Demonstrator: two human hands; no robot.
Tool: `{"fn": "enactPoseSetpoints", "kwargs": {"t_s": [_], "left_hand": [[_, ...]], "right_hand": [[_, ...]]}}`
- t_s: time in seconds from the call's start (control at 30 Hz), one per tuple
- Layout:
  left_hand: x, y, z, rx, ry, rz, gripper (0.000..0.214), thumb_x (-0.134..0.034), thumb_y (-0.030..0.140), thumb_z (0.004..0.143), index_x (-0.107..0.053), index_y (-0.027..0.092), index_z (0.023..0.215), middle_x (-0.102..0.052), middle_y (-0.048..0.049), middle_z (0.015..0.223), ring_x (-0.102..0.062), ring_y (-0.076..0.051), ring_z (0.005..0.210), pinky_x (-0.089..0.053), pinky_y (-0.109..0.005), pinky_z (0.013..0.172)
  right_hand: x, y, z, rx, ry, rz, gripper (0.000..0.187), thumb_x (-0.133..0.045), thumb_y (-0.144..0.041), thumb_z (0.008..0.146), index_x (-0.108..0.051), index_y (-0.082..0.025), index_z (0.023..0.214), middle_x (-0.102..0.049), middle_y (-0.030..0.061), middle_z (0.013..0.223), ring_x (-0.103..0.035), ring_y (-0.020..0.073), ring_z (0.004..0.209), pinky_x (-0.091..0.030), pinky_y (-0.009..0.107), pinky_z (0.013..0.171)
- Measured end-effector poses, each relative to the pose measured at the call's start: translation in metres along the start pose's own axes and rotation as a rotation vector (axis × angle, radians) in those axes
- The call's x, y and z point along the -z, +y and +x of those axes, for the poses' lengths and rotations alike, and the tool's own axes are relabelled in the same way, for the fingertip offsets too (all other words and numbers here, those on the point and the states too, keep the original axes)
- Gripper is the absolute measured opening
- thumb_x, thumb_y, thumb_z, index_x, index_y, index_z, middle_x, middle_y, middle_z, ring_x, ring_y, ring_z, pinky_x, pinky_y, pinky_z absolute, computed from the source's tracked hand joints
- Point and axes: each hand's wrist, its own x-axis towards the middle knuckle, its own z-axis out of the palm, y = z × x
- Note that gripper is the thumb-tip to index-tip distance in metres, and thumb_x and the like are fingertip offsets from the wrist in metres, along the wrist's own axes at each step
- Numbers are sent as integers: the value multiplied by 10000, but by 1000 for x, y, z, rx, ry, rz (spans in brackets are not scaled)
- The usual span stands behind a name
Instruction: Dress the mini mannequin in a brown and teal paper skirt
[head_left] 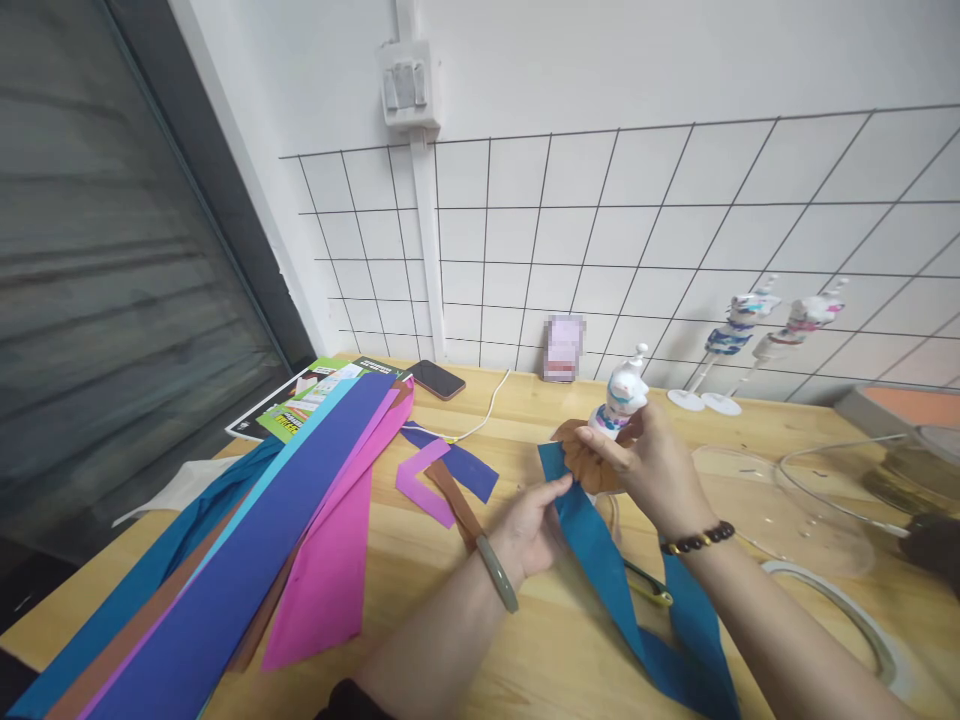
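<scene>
At centre frame, above the wooden table (525, 400), the left hand (529, 525) pinches a teal strip (592, 540). The right hand (652, 460) grips a figure (626, 395) and brown paper (581, 462). A wire grid (637, 250) covers the white wall. A dark window (112, 300) fills the upper left.

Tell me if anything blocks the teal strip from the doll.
Nothing visible does: the left hand holds the teal strip up to the brown paper on the doll in the right hand.

Left hand (529, 530): bare, with a smooth grey-green bangle (497, 572) around its wrist. Right of the bangle, the right hand (652, 465) wears a dark bead bracelet (697, 540). Below the bangle, a dark sleeve edge (349, 700) shows.
</scene>
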Motion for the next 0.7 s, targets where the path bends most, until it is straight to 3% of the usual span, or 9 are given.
{"fn": "enactPoseSetpoints", "kwargs": {"t_s": [0.2,0.37,0.47,0.57,0.6,0.7], "left_hand": [[-6,3,-4,-65,74,0,135,-571,153,707,-615,142,834,-643,-30,680,-589,-143,590,-417,-275,659],[-9,6,-7,-44,68,-5,107,-572,188,710,-612,141,797,-630,-29,651,-587,-142,594,-414,-275,675],[-9,7,-8,-28,79,-11,116,-581,200,700,-609,144,797,-624,-25,634,-589,-146,592,-418,-276,663],[-7,6,-7,-15,96,17,149,-590,227,691,-609,143,812,-632,-35,641,-594,-164,582,-423,-295,639],[-6,6,-6,-20,103,25,154,-593,230,688,-609,140,813,-637,-40,650,-596,-166,581,-425,-297,635],[-5,5,-5,-57,100,24,153,-598,199,683,-612,130,819,-654,-50,690,-609,-165,616,-431,-287,659]], "right_hand": [[0,2,-2,-6,-3,-1,468,-585,-560,617,-493,-178,873,-576,35,706,-542,188,610,-407,310,525],[2,2,-3,-17,8,73,521,-597,-548,610,-481,-174,955,-591,73,869,-569,205,726,-434,317,572],[8,3,-10,2,101,105,517,-587,-522,644,-465,-180,1011,-576,87,943,-565,213,784,-437,339,631],[16,7,-30,-54,262,109,326,-562,-477,696,-506,-204,864,-580,51,826,-553,194,722,-423,333,641],[17,7,-38,-105,248,137,278,-558,-472,702,-514,-210,781,-567,32,734,-541,181,663,-422,319,610],[14,7,-63,-239,-95,343,277,-524,-476,727,-543,-206,665,-560,22,621,-523,167,588,-420,292,556]]}}
